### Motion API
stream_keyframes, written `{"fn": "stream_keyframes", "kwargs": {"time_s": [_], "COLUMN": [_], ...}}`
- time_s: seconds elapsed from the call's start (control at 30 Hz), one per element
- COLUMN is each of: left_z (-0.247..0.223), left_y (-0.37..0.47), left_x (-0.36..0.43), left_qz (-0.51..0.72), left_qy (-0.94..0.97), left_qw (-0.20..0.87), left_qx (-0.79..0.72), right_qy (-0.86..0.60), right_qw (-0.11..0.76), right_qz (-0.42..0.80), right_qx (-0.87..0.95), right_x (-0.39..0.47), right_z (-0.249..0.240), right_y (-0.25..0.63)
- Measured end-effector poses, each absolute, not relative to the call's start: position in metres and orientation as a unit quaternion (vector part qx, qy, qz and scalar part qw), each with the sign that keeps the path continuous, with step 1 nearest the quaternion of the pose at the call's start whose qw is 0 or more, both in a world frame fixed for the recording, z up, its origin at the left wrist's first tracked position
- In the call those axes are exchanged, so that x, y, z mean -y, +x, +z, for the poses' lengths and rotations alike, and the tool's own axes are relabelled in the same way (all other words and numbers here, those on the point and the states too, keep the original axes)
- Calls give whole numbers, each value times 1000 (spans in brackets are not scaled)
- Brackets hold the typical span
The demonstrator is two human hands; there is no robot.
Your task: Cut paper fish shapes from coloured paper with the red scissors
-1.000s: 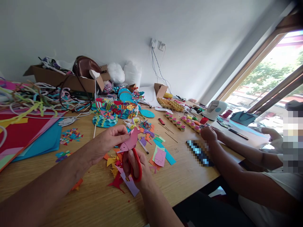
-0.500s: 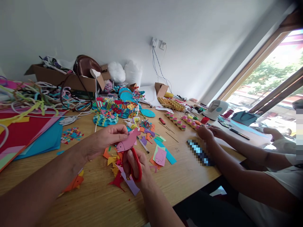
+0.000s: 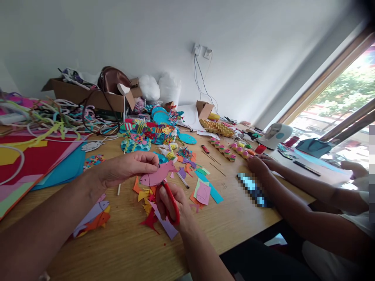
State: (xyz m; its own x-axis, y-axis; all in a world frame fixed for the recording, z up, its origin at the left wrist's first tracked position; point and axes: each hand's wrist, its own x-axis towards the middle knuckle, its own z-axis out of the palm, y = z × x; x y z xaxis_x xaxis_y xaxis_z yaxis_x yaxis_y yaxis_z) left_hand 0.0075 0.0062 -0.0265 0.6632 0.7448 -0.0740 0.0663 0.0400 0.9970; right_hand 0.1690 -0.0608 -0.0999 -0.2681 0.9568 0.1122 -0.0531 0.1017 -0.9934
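Between thumb and fingers, my left hand (image 3: 143, 163) pinches a pink paper fish (image 3: 155, 175) with an eye and a gill line drawn on it. My right hand (image 3: 172, 199) grips red-handled scissors (image 3: 172, 205), their blades at the fish's lower edge; how far the blades part I cannot make out. Below both hands lie colourful paper scraps (image 3: 149, 201) and a purple paper strip (image 3: 166, 224). Cut paper fish (image 3: 98, 218) in orange and lilac lie under my left forearm. To the right is a pink paper piece with a drawn fish outline (image 3: 203, 193).
A co-worker's hands (image 3: 258, 166) hold a painted egg-carton strip (image 3: 240, 151) at the right. Coloured paper sheets (image 3: 63, 166) and pipe cleaners (image 3: 55, 121) fill the left. Behind stand decorated blue carton pieces (image 3: 136, 142), glue bottles (image 3: 170, 156) and a cardboard box (image 3: 84, 99).
The pink fish has turned slightly in my left hand, and the scissors have shifted along its lower edge. The camera view has swung a little left, showing more of the cut fish.
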Motion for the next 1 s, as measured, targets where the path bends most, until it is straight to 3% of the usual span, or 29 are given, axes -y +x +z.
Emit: {"fn": "stream_keyframes", "kwargs": {"time_s": [0.47, 1.0], "left_z": [-30, -28], "left_y": [7, 17], "left_x": [-14, -12], "left_qz": [187, 170], "left_qy": [698, 712], "left_qw": [619, 603], "left_qx": [-308, -318], "right_qy": [-425, -422], "right_qw": [361, 329], "right_qz": [584, 587], "right_qx": [590, 608], "right_x": [66, 68], "right_z": [-88, -84], "right_y": [193, 215]}}
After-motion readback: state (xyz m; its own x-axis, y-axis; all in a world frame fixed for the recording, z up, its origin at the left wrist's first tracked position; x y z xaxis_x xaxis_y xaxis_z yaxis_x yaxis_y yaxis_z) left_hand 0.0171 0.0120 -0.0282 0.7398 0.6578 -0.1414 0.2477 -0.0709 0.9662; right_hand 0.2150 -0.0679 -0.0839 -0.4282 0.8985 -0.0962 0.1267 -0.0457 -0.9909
